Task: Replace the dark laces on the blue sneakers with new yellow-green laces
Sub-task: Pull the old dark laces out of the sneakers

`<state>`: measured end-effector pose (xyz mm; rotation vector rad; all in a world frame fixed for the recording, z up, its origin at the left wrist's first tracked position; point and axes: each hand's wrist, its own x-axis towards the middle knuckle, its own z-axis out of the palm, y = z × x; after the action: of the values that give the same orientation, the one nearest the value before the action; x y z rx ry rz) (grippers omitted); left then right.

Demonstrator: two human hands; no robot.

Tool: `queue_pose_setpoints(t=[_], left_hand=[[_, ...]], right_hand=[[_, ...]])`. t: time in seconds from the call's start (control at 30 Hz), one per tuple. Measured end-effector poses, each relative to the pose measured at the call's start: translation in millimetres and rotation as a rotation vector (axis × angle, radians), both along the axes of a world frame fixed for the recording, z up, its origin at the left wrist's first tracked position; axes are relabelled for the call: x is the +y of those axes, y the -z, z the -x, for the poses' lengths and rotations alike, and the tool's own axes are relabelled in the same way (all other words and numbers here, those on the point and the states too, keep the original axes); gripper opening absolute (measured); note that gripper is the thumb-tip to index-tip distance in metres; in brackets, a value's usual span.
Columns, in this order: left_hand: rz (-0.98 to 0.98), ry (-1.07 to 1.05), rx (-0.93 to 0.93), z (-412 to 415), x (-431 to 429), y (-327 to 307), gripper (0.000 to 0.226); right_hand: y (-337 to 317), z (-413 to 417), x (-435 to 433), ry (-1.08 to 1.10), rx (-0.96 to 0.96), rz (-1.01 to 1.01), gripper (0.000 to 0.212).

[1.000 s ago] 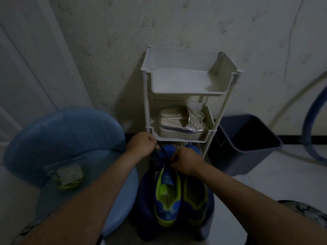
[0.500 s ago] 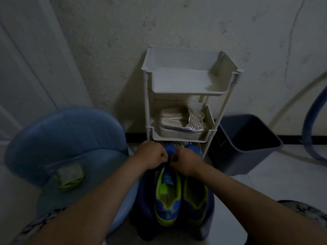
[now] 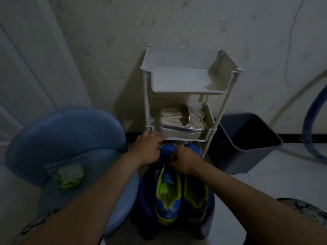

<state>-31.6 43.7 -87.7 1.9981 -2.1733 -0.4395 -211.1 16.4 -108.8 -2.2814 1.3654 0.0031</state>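
Blue chair (image 3: 67, 138) on your left carries the packet of yellow-green laces (image 3: 69, 174), unused, so I judge the old lacing is only being undone. Your left hand (image 3: 148, 149) covers the blue sneakers' (image 3: 168, 197) toes, grip unclear. Your right hand (image 3: 184, 161) pinches the dark laces (image 3: 164, 164). A rack (image 3: 219, 89) shelf behind holds silver sandals (image 3: 182, 121), and a dark bin (image 3: 247, 144) stands at right.

dark laces (image 3: 163, 158) | mostly hidden by left hand (image 3: 147, 149), right hand (image 3: 185, 160) | grip unclear
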Motion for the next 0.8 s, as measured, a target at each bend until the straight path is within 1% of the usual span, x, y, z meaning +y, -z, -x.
queue_pose_setpoints(t=[0.03, 0.07, 0.13, 0.2, 0.27, 0.3, 0.4, 0.43, 0.5, 0.53, 0.6, 0.63, 0.73, 0.77, 0.8], left_hand=[[-0.043, 0.069, 0.016, 3.9, 0.2, 2.5, 0.053], [-0.078, 0.124, 0.016, 6.7, 0.1, 5.7, 0.046], [-0.124, 0.178, -0.013, 10.6, 0.0, 10.4, 0.025], [-0.153, 0.150, -0.002, 11.3, -0.1, 10.8, 0.014], [-0.173, 0.102, 0.055, 11.1, 0.7, 8.9, 0.009], [-0.181, 0.086, 0.067, 11.1, 1.1, 8.0, 0.008], [-0.172, 0.001, 0.036, 10.7, 3.1, 2.4, 0.016], [-0.133, -0.042, 0.017, 10.0, 2.2, -0.9, 0.017], [0.006, -0.154, -0.011, 5.6, -1.7, -9.3, 0.018], [0.073, -0.217, 0.018, 1.4, -3.9, -12.4, 0.020], [0.123, -0.304, 0.105, -8.9, -6.9, -14.9, 0.027], [0.121, -0.316, 0.096, -11.7, -6.4, -15.5, 0.028], [0.119, -0.260, -0.046, -12.8, -2.2, -10.3, 0.021], [0.100, -0.187, -0.056, -10.6, -0.1, -9.5, 0.029], [0.059, -0.097, -0.019, -7.7, 0.9, -7.3, 0.040]], right_hand=[[0.2, -0.6, 0.1, -0.002, 0.005, 0.005, 0.020], [0.3, -0.8, 0.5, -0.005, 0.011, 0.008, 0.020], [0.9, -0.9, 0.4, -0.008, 0.006, -0.001, 0.021], [1.0, 0.1, -0.1, -0.009, -0.007, -0.007, 0.020], [1.0, 0.8, -0.4, -0.005, -0.011, -0.009, 0.019], [1.2, 0.8, -0.5, -0.007, -0.011, -0.010, 0.019], [0.8, -0.1, -1.1, -0.019, -0.012, -0.014, 0.018], [0.4, -0.1, -1.7, -0.018, -0.008, -0.019, 0.019], [1.1, 0.5, -3.3, -0.015, 0.005, -0.019, 0.020], [1.4, 0.9, -3.5, -0.015, 0.010, -0.018, 0.020], [3.1, 1.2, -3.8, -0.014, 0.008, -0.017, 0.022], [4.1, 0.9, -4.1, -0.014, 0.004, -0.015, 0.022], [5.5, 0.1, -4.4, -0.004, -0.004, -0.006, 0.022], [5.6, -0.1, -4.5, -0.001, -0.006, -0.001, 0.022], [5.6, -0.2, -4.7, 0.001, -0.009, 0.002, 0.022]])
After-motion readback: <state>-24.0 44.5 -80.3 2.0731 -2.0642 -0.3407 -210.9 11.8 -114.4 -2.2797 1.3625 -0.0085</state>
